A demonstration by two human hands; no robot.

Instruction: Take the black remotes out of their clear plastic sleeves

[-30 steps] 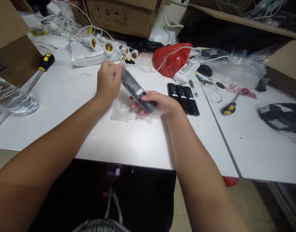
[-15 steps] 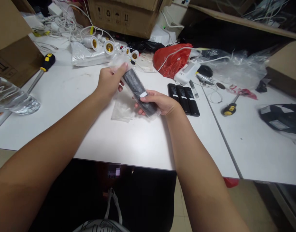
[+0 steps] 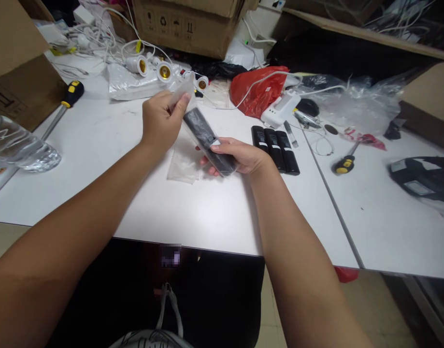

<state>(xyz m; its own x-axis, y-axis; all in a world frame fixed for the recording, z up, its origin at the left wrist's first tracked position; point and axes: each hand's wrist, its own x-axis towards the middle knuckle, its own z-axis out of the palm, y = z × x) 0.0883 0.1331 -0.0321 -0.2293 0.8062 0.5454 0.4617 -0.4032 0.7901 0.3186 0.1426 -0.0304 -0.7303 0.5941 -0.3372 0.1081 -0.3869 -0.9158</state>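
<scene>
A long black block with a white label [image 3: 201,126], perhaps a battery pack, lies tilted inside a clear plastic bag [image 3: 186,87] above the table. My left hand [image 3: 163,118] is closed, pinching the bag's upper end between thumb and fingers. Around the lower end of the bagged block, my right hand [image 3: 236,153] is closed, thumb on top beside the label. On the table beneath lie flat clear plastic bags [image 3: 183,164], partly hidden by the block. Three similar black blocks [image 3: 275,150] rest side by side, just right of my right hand.
A screwdriver [image 3: 64,104] and a water bottle [image 3: 22,145] lie at left; another screwdriver [image 3: 345,162] lies at right. Behind are white lamp sockets [image 3: 136,65], a red bag [image 3: 256,89], a white power strip [image 3: 281,108] and a cardboard box [image 3: 185,29]. A seam [image 3: 332,200] crosses the table.
My left hand has turned slightly and shifted a little left, and the bag's upper end now stands up straighter. The plastic lies closer round the block's lower end. My right hand keeps its hold.
</scene>
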